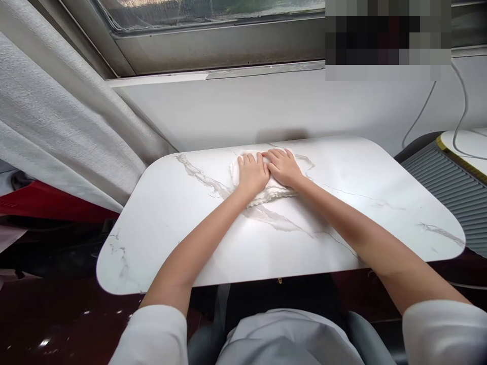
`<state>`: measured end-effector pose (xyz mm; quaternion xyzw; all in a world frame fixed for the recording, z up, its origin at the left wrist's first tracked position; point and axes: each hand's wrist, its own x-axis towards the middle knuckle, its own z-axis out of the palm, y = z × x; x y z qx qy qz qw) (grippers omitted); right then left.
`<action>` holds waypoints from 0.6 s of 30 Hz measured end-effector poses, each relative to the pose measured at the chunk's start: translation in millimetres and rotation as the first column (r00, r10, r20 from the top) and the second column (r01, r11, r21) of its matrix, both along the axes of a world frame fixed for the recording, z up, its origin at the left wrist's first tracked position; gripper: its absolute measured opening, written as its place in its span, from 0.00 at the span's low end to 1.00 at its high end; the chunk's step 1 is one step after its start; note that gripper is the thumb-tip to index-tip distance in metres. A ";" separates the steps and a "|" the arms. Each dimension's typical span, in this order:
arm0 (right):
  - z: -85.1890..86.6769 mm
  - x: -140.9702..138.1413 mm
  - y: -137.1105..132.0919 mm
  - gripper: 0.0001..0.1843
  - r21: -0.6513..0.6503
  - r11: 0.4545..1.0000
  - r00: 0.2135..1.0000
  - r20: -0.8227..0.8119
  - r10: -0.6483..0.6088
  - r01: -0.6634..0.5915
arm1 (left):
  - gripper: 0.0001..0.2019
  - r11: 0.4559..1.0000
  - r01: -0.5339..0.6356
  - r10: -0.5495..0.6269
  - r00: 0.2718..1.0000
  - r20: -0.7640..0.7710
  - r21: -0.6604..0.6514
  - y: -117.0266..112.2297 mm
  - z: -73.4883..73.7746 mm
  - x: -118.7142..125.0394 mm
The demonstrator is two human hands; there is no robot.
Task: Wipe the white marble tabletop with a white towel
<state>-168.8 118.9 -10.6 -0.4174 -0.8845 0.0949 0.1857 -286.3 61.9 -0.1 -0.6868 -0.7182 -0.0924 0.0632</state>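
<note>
A folded white towel (pixel 274 191) with a bumpy edge lies near the far middle of the white marble-patterned table (pixel 213 248). My left hand (pixel 252 173) rests flat on its left part, palm down, with the fingers stretched out and slightly spread. Pressed on the right part of the towel is my right hand (pixel 282 166), also palm down with fingers extended. The two hands touch or nearly touch at the middle. Much of the towel is hidden beneath them.
A pale curtain (pixel 64 96) hangs at the left, beside a red item (pixel 57 200). Behind the table are a white wall (pixel 228 106) and a window frame (pixel 228 48). At right stands a grey ribbed cabinet (pixel 452 192) with a white cable (pixel 464 101) above it.
</note>
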 end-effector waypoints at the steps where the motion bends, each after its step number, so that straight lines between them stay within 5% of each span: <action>1: -0.6 6.7 -9.9 0.27 0.014 1.000 1.000 0.016 0.005 -0.006 | 0.25 1.000 0.000 0.000 1.000 0.004 -0.003 -9.6 0.2 6.2; 8: -1.8 59.0 -93.0 0.29 0.076 0.996 0.994 0.103 0.039 -0.047 | 0.28 0.993 0.069 -0.073 0.997 -0.035 -0.095 -89.1 6.7 46.2; 12: -0.1 84.1 -132.8 0.30 0.081 0.981 0.980 0.098 0.171 -0.179 | 0.28 0.987 0.094 -0.100 0.994 -0.047 -0.127 -134.0 9.3 66.5; 18: -2.0 115.7 -163.6 0.35 0.104 0.968 0.972 0.073 0.222 -0.228 | 0.28 0.977 0.184 -0.189 0.981 -0.040 -0.105 -168.8 4.6 91.2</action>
